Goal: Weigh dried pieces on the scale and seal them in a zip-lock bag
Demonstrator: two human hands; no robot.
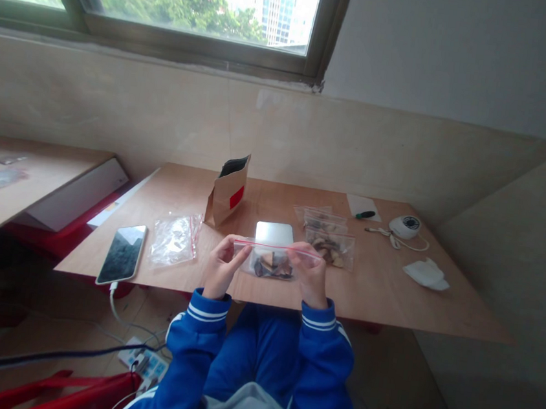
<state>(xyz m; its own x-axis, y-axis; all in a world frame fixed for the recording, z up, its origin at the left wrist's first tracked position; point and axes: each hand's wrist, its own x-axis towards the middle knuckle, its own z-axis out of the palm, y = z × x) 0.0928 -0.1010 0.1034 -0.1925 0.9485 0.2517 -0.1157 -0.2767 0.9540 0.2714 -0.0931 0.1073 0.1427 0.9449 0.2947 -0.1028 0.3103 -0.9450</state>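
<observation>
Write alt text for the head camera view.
The left hand and right hand, in blue sleeves, pinch the red-striped top of a clear plastic zip bag holding dark and tan pieces at a wooden table. A brown paper pouch, white phone and empty clear bags sit on it.

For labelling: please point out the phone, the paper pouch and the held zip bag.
phone (122,254), head view, screen middle.
paper pouch (227,196), head view, front face.
held zip bag (272,266), head view, lower part.

No readable text anywhere; the paper pouch (221,204) bears a red label (236,197) (illegible).
</observation>
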